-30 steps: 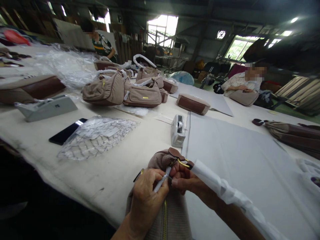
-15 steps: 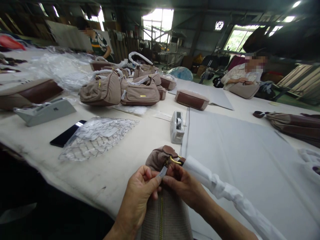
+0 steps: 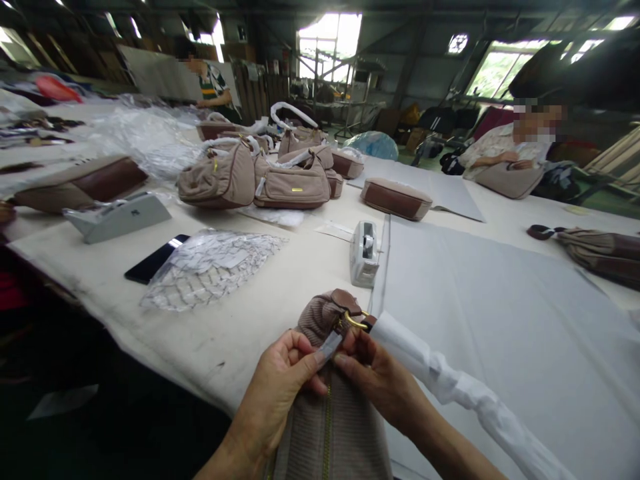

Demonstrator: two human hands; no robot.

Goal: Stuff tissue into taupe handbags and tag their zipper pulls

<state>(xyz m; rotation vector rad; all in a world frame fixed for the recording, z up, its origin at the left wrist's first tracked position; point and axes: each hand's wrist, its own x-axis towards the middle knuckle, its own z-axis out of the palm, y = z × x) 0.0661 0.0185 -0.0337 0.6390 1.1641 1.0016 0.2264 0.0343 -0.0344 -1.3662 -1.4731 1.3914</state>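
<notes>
A taupe ribbed handbag (image 3: pixel 350 427) with a brass zipper (image 3: pixel 327 420) lies lengthwise in front of me. At its far end sits a brown leather tab (image 3: pixel 346 300) with a gold ring (image 3: pixel 356 323), from which a strap wrapped in white paper (image 3: pixel 465 387) runs down to the right. My left hand (image 3: pixel 285 373) pinches a small translucent strip (image 3: pixel 331 346) between thumb and fingers, over the zipper's far end. Close against the strip, my right hand (image 3: pixel 383 373) is closed in a pinch just under the ring; its curled fingers hide what they hold.
A tape dispenser (image 3: pixel 365 253) stands beyond the bag, beside a grey sheet (image 3: pixel 450 280). To the left are a phone (image 3: pixel 155 260), a patterned plastic bag (image 3: pixel 215 270) and a grey holder (image 3: pixel 120 219). Several handbags (image 3: pixel 293 187) stand farther back. Two people work across the table.
The view has swung slightly left, so the surroundings sit farther right. The strip shows more of its length between my hands, and my right thumb has drawn a little away from my left.
</notes>
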